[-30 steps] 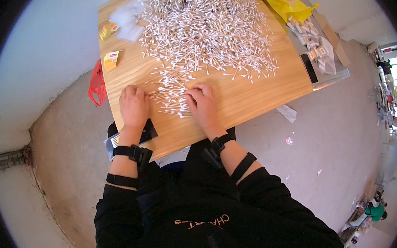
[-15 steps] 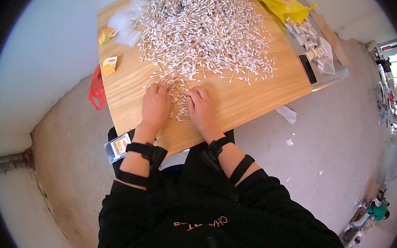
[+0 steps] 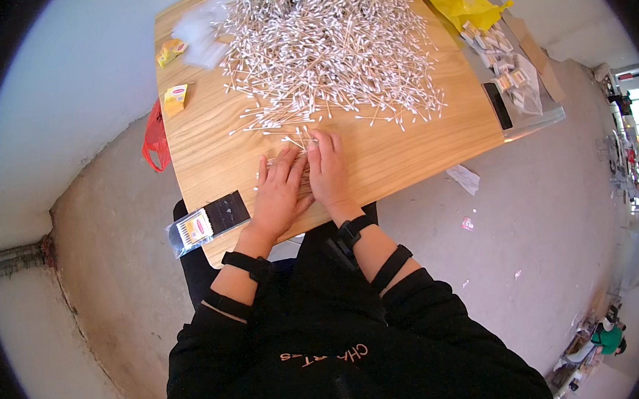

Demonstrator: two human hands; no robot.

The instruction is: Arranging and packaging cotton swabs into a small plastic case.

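A large heap of white-tipped cotton swabs [image 3: 330,45] covers the far half of a light wooden table [image 3: 405,148]. Both hands lie side by side at the table's near edge, pressed together around a small bunch of swabs [image 3: 299,145]. My left hand [image 3: 280,195] cups the bunch from the left, fingers straight. My right hand [image 3: 328,170] presses against it from the right. Most of the bunch is hidden between the palms. Black straps circle both wrists.
A clear packet with a black card [image 3: 208,219] lies at the near left table edge. Small yellow boxes [image 3: 175,98] sit far left, a red bag [image 3: 155,141] hangs off that side. A yellow bag [image 3: 461,1] and a tray of small packets [image 3: 509,79] stand at right.
My left hand has slid right, from apart on the table to against my right hand, gathering loose swabs into a tight bunch between both palms.
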